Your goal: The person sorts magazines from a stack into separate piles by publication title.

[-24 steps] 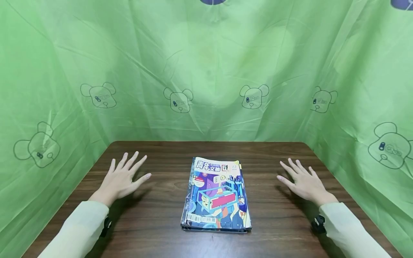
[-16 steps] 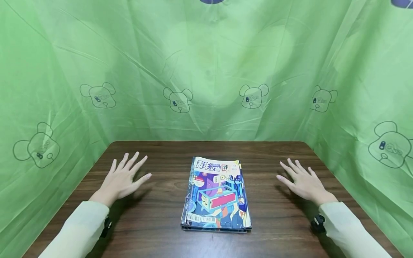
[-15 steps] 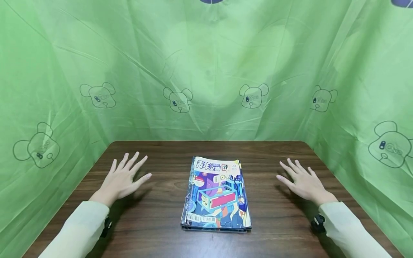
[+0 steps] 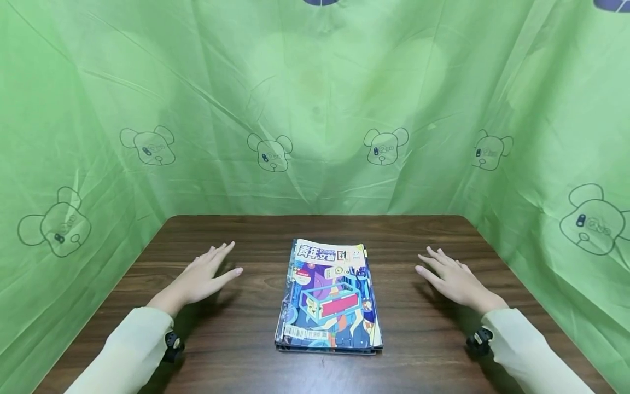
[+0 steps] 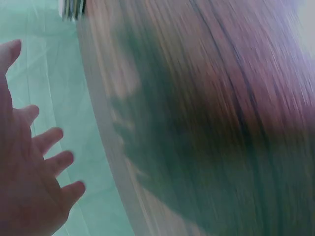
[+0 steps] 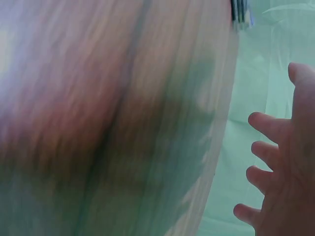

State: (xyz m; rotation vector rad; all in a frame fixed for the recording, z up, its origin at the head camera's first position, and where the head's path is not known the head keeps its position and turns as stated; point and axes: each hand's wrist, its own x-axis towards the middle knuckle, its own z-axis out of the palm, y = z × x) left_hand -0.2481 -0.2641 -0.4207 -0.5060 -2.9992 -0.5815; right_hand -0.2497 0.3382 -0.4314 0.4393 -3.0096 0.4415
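Observation:
A stack of magazines (image 4: 330,298) lies in the middle of the table, its colourful top cover facing up and its edges slightly uneven. To the left of the stack, my left hand (image 4: 199,278) hovers over the wood with fingers extended and thumb apart, holding nothing. On the other side my right hand (image 4: 455,280) is likewise above the table, fingers extended, touching nothing. Both wrist views show spread fingers, the left hand (image 5: 32,172) at the left edge and the right hand (image 6: 285,162) at the right edge. A small end of the stack (image 5: 74,7) appears at the top of the left wrist view.
The dark wooden table (image 4: 236,350) is enclosed at the back and sides by a green curtain (image 4: 315,180) printed with bear outlines. A dark device (image 4: 173,346) sits at the left wrist and another dark device (image 4: 479,340) at the right wrist.
Both hands have moved inward toward the magazine stack and turned somewhat, with their fingers now closer together in the head view. The stack has stayed in place.

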